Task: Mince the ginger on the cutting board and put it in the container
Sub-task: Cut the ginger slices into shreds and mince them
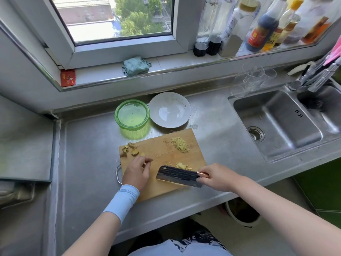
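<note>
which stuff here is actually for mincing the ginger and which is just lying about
For the job: cutting board, ginger shreds, ginger chunks, cleaver, green container.

Lying about: white plate, cloth, bottles, glasses, sink.
</note>
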A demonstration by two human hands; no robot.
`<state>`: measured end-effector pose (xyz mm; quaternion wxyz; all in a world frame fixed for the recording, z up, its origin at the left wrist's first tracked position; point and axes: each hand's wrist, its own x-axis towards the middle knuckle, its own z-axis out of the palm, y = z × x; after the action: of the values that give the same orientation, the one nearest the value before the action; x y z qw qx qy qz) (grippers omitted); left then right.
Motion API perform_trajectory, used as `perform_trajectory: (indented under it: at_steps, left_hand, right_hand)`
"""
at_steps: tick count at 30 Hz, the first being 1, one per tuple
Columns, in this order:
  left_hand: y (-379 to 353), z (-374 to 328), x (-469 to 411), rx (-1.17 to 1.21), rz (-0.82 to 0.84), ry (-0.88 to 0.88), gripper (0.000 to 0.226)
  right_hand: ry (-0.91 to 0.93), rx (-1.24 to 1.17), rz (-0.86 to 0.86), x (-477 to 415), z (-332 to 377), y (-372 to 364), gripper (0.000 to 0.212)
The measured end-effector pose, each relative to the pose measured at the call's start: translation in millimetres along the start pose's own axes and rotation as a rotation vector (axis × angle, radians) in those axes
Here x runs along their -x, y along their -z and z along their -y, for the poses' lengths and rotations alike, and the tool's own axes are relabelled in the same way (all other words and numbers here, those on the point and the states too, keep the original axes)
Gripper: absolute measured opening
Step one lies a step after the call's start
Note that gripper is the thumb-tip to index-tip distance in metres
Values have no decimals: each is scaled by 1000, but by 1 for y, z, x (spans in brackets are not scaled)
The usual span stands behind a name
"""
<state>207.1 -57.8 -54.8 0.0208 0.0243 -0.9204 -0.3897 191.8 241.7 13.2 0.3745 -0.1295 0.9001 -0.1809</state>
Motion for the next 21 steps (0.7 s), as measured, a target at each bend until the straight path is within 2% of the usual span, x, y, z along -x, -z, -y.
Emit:
perform_trajectory:
  at_steps: [3, 7, 9, 13, 15, 18, 21]
  left_hand:
    - [-6, -6, 3, -17, -14, 37, 12]
    - [-19, -18, 12, -80, -56, 93, 13]
    - [-25, -26, 14, -116, -92, 93, 15]
    - [-30, -38, 13, -126, -235, 127, 19]
    - [-30, -42, 12, -124, -272, 161, 18]
    - [-32, -44, 15, -123, -266, 194, 19]
    - [-33, -43, 15, -131, -242, 244, 20]
  right_hand:
    - [13, 2, 8, -19, -14, 13, 27]
    - [88, 36, -72, -46, -26, 35, 15]
    - [116, 24, -91, -55, -29, 45, 17]
    - [186, 18, -29, -54, -28, 49, 15]
    - [210, 36, 23, -50, -27, 44, 25]
    - [223, 56, 46, -54, -30, 38, 22]
    - [172, -1, -48, -64, -32, 43, 13]
